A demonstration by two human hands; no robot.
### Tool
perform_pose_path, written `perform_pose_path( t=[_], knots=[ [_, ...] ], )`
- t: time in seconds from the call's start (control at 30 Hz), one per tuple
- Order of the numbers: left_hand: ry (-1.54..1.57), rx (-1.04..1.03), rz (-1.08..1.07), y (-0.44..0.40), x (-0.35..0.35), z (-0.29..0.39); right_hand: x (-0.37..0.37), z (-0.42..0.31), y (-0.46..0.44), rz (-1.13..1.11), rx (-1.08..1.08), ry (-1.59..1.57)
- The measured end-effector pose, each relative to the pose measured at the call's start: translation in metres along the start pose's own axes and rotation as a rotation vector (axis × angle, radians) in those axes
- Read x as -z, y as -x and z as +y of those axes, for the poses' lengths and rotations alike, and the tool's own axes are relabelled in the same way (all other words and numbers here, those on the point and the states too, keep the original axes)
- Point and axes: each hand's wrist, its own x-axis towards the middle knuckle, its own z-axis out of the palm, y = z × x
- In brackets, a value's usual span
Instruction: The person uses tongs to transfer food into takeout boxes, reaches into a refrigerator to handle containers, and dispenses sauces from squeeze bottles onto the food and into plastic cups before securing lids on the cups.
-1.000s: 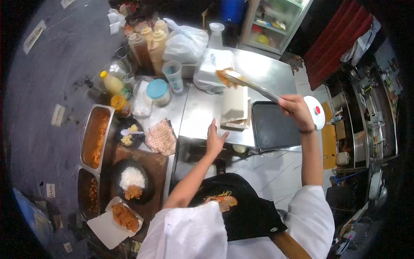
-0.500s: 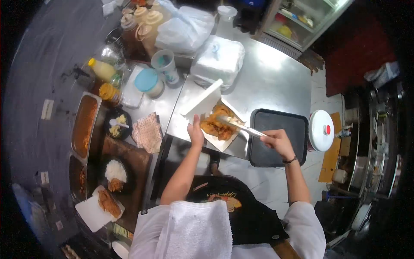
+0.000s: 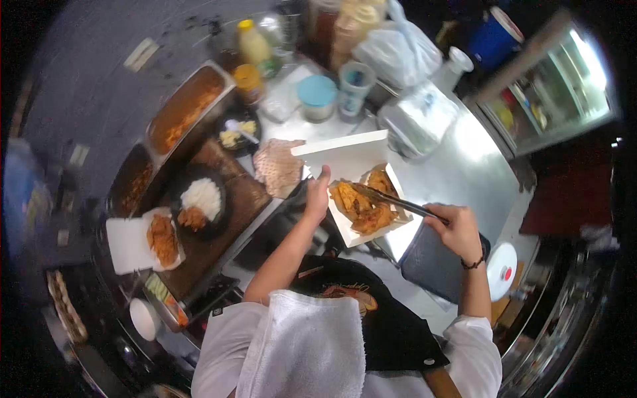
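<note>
An open white cardboard takeout box (image 3: 340, 229) with pieces of fried chicken (image 3: 367, 207) in it is at the centre, its lid (image 3: 345, 147) standing up at the back. My left hand (image 3: 317, 198) grips the box's left side, thumb up along the wall; the other fingers are hidden behind and below it. In my right hand (image 3: 456, 232) are metal tongs (image 3: 405, 204), held from the right, with their tips down among the chicken. Whether the tips pinch a piece I cannot tell.
Left of the box lie patterned paper (image 3: 277, 167), a black plate of rice (image 3: 201, 199) and chicken, and another open box (image 3: 126, 244) with chicken. Sauce pans (image 3: 154, 154) stand beyond. A black tray (image 3: 438, 265) is at right, white wrapped packs (image 3: 419, 119) behind.
The view has turned, so the counter items appear shifted right. The box, my left hand and the tongs have moved left together toward the patterned paper, with the tongs still in the chicken.
</note>
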Motion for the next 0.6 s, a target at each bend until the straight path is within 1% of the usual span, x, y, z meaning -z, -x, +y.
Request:
perform_pose_path(
  t=[0.1,0.17,0.2,0.23,0.27,0.3,0.33,0.4,0.5,0.53,0.6],
  knots=[
    [0.019,-0.107,0.089,0.009,0.038,0.044,0.007,-0.042,-0.021,-0.012,0.131,-0.032],
    [-0.064,-0.037,0.108,0.016,0.077,0.071,0.0,-0.071,-0.039,-0.02,0.23,-0.092],
    [-0.006,-0.109,0.168,0.019,0.095,0.079,-0.004,-0.089,-0.049,-0.102,0.317,-0.058],
    [0.003,-0.135,0.205,0.025,0.113,0.093,-0.01,-0.107,-0.056,-0.177,0.401,-0.019],
    [0.015,-0.184,0.294,0.031,0.132,0.106,-0.02,-0.123,-0.064,-0.18,0.484,-0.018],
    [0.031,-0.23,0.379,0.038,0.153,0.118,-0.029,-0.141,-0.069,-0.186,0.521,-0.018],
    [0.018,-0.259,0.39,0.041,0.18,0.129,-0.037,-0.159,-0.074,-0.173,0.606,-0.002],
    [0.128,-0.272,0.479,0.05,0.216,0.148,-0.055,-0.2,-0.091,-0.209,0.716,-0.006],
    [0.233,-0.27,0.54,0.054,0.287,0.157,-0.084,-0.255,-0.101,-0.194,0.785,-0.029],
    [0.244,-0.377,0.588,0.054,0.304,0.161,-0.091,-0.275,-0.102,-0.224,0.8,-0.027],
    [0.294,-0.265,0.564,0.063,0.335,0.169,-0.11,-0.299,-0.108,-0.243,0.842,-0.006]
  ],
)
